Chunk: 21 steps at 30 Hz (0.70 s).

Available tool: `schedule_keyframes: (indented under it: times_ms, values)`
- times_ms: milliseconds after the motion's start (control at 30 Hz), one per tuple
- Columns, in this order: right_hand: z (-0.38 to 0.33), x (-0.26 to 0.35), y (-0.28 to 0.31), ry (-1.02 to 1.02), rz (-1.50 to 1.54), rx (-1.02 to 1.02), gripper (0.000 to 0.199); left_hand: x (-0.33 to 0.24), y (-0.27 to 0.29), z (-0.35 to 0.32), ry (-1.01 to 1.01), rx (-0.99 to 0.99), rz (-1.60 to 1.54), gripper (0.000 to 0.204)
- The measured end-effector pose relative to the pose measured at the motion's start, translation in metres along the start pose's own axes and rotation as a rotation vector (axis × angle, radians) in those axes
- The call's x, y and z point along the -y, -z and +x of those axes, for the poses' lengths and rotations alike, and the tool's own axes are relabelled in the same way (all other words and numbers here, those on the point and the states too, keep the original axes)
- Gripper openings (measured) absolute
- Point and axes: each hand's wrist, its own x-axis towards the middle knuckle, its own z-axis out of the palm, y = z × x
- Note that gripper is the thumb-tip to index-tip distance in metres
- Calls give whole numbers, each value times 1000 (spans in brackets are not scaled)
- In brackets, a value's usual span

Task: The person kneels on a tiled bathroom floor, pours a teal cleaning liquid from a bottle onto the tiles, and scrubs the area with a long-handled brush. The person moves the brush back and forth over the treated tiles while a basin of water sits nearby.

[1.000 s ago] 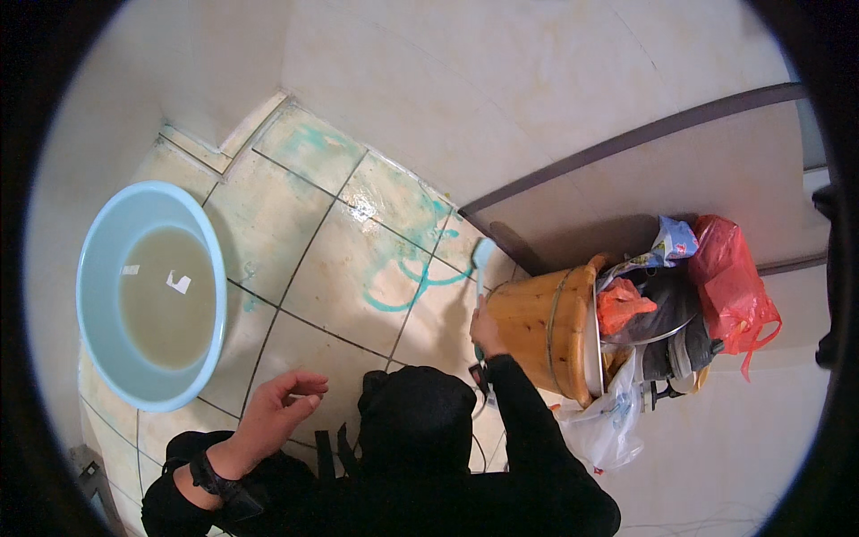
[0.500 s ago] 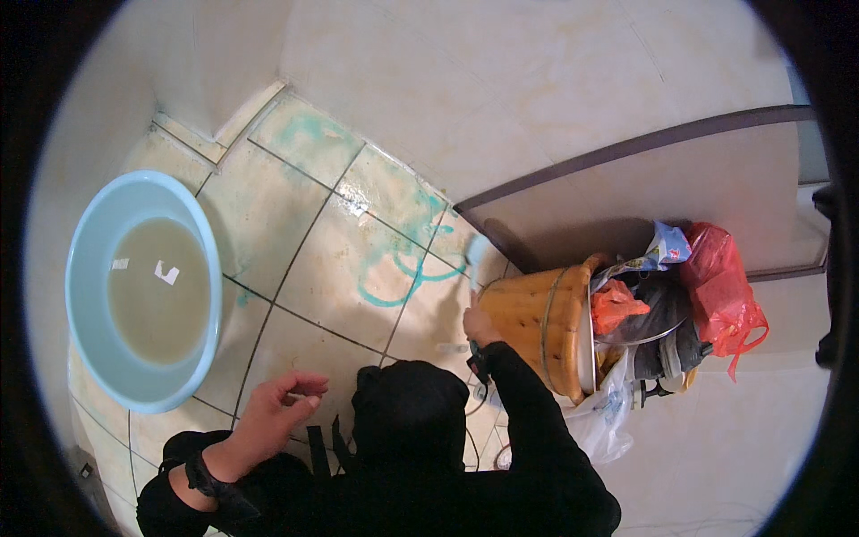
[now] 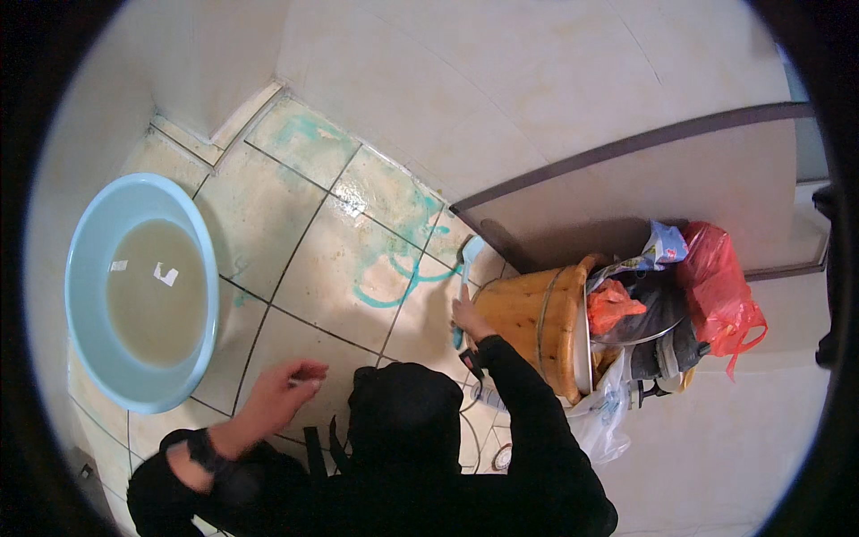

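My right hand (image 3: 469,318) is closed around the handle of a light blue scrub brush (image 3: 472,250). The brush head is at the floor beside the wooden bucket, right of a trail of green gel (image 3: 386,300) on the beige tiles. Loosely bent and apart from anything, my left hand (image 3: 279,394) hovers over the tiles with nothing visible in it. To its left stands a large pale blue basin (image 3: 208,295) holding cloudy water, with bright reflections on the surface.
At the right a wooden bucket (image 3: 519,313) lies tilted, with a red plastic bag (image 3: 716,282), a clear bag (image 3: 607,421) and dark items crowded at its mouth. A wall (image 3: 465,98) and a dark-trimmed panel (image 3: 644,188) bound the floor. A small round drain (image 3: 503,458) shows near my right arm.
The brush, blurred before, is now sharper, and its head has shifted slightly left with my right hand. My left hand has moved only a little.
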Motion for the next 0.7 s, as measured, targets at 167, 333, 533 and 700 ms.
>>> schedule_keyframes:
  times_ms: [167,333,533,700]
  values:
    - [5,68,2,-387,1441,109,48,25,-48,125,-91,106,413,35]
    - [3,93,-5,-367,1601,125,33,47,-122,202,245,315,-433,28]
    - [31,67,-25,-452,1781,26,26,67,-146,222,321,272,-732,15]
    - [71,35,-48,-558,1542,-241,29,54,-153,252,586,248,-848,18]
